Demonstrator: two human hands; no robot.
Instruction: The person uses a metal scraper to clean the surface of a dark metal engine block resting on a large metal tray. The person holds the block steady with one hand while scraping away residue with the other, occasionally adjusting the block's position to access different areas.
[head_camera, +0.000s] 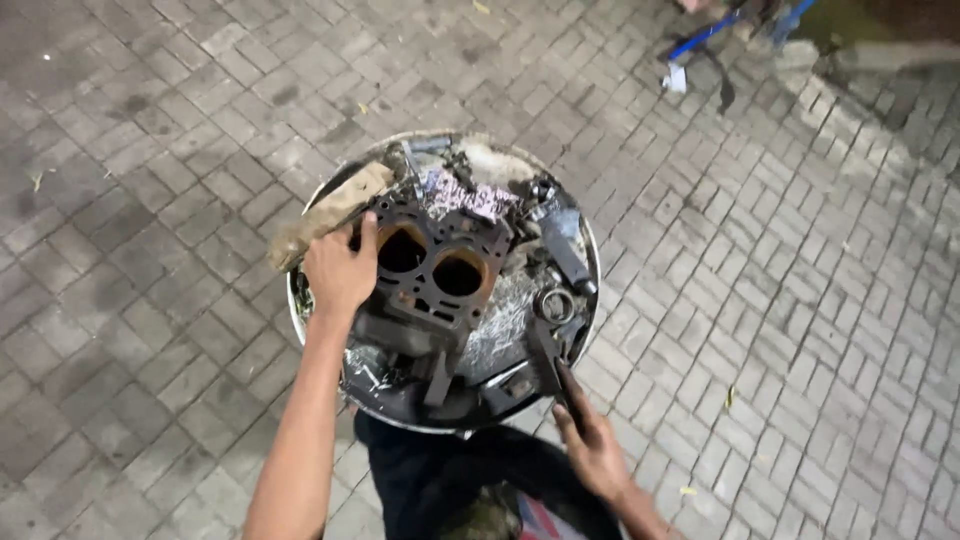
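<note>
Head cam, looking straight down. My left arm runs up from bottom-left, nearly straight, forearm bare. Left hand (340, 270) sits on the left edge of the engine block (432, 272), fingers curled over its rim, thumb lying along the top face next to the left cylinder bore (402, 250). Reads as clamped on the block.

Right arm comes in from bottom-right, elbow bent, wrist low. Right hand (592, 448) is closed round the lower end of a dark metal tool (552, 365), approx. a flat bar; the tool slants up-left from the fist, and its far end lies just right of the block's lower corner. Can't tell whether the tip touches the block.

Block: rusty, two round bores side by side, lying bore-face up, tilted a bit, in the middle of a round metal basin (590, 250). Basin stands on grey paving bricks (160, 120).

Around the block in the basin: wooden plank (325, 215) across the upper-left rim, touching my left hand's side; metal ring (556, 305) to the right; grey cylindrical part (568, 248) upper right; misc. scrap and shavings underneath.
</note>
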